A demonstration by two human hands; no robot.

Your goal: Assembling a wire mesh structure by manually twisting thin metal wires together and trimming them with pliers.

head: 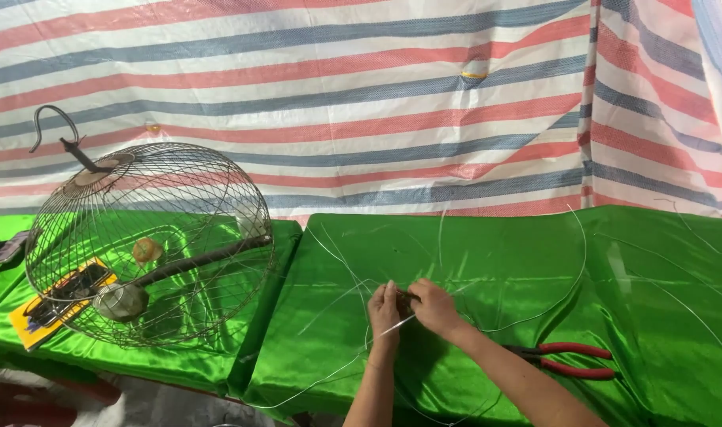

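our left hand [384,307] and right hand [433,307] meet over a small dark piece [406,301] we can hardly make out, each grip pinched on thin wire [353,364]. pliers [570,360] lie near on the green tabletop [646,316]; a cage [151,241] stands left, before striped tarp [361,103].

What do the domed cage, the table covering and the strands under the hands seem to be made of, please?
Domed cage: thin bare metal wire, judging by its grey see-through mesh. Table covering: satin-like green fabric, glossy and creased. Strands: probably metal wire, silvery, holding springy curves.
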